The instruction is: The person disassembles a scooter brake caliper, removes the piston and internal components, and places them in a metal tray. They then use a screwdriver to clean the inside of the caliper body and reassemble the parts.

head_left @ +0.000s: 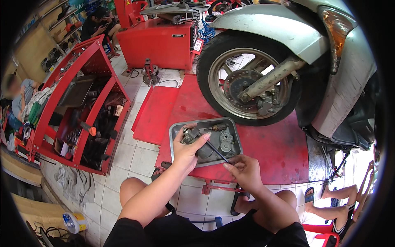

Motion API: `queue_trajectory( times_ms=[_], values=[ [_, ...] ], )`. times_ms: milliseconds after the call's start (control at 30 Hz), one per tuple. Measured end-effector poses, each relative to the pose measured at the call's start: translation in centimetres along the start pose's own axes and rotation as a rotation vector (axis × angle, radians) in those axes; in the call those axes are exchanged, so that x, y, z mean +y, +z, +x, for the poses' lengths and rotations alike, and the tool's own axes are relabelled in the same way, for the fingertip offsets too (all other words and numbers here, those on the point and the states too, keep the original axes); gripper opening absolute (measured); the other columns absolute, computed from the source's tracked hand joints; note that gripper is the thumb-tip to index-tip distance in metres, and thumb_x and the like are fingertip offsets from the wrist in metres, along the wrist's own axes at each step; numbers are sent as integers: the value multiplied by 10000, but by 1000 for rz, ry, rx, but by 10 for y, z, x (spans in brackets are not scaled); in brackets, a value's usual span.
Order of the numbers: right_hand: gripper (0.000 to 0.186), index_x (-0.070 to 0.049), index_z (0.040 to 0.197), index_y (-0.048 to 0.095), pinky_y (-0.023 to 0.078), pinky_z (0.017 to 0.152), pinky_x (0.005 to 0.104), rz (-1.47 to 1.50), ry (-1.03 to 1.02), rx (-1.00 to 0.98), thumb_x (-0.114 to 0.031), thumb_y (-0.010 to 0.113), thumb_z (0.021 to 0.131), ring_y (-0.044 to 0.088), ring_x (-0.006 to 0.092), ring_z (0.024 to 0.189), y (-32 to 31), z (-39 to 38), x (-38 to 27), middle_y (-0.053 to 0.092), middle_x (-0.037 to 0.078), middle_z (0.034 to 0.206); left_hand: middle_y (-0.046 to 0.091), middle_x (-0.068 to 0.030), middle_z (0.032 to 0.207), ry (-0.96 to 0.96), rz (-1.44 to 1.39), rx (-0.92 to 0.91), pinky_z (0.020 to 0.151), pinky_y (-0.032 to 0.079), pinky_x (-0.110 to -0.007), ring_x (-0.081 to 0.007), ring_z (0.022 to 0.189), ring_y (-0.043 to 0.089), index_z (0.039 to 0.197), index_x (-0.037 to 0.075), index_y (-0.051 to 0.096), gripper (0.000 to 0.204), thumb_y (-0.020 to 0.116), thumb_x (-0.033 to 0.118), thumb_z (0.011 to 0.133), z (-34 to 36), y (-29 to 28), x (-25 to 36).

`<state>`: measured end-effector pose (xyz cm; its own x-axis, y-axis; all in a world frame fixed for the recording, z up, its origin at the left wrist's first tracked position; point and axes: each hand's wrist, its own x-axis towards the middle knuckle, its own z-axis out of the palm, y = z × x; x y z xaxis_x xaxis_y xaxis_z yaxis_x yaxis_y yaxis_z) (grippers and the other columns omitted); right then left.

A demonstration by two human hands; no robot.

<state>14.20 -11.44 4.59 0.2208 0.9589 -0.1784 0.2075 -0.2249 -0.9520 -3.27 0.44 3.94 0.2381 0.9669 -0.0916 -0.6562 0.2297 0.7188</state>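
Note:
Over a grey metal tray [172, 131], my left hand [188, 150] is closed around a dark grey metal engine part [191, 135]. My right hand [245, 169] pinches the near end of a thin dark rod [218, 151], which slants up to the left toward that part. Whether the rod's far end touches the part, I cannot tell. Inside the tray lie a second grey metal part [226, 144] with a round body and a small dark cylindrical piece [217, 127]. The tray rests on a red platform [271, 154].
A scooter's front wheel [249, 78] stands on the platform just beyond the tray. To the left is a red tool cart [78, 111] with tools on its shelves. Farther back sits a red metal cabinet [158, 45]. Other people sit at the far left, back and right.

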Motion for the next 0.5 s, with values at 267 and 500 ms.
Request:
queue_trajectory(
  times_ms=[267, 500],
  values=[
    [206, 57, 1020, 651, 433, 534, 204, -59, -92, -45, -101, 719, 907, 545, 18, 603, -6, 3, 3, 604, 8, 698, 661, -93, 1018, 3, 10, -27, 845, 563, -307, -164, 921, 671, 1171, 34, 557, 464, 781, -78, 781, -2, 3, 1],
    [272, 79, 1068, 614, 450, 559, 190, 84, -94, 68, -14, 753, 854, 576, 22, 637, 0, 1, -6, 643, 61, 822, 667, -82, 985, 10, 3, -46, 828, 565, -300, -163, 901, 673, 1173, 33, 556, 456, 778, -73, 788, 0, 0, 1]
  ],
)
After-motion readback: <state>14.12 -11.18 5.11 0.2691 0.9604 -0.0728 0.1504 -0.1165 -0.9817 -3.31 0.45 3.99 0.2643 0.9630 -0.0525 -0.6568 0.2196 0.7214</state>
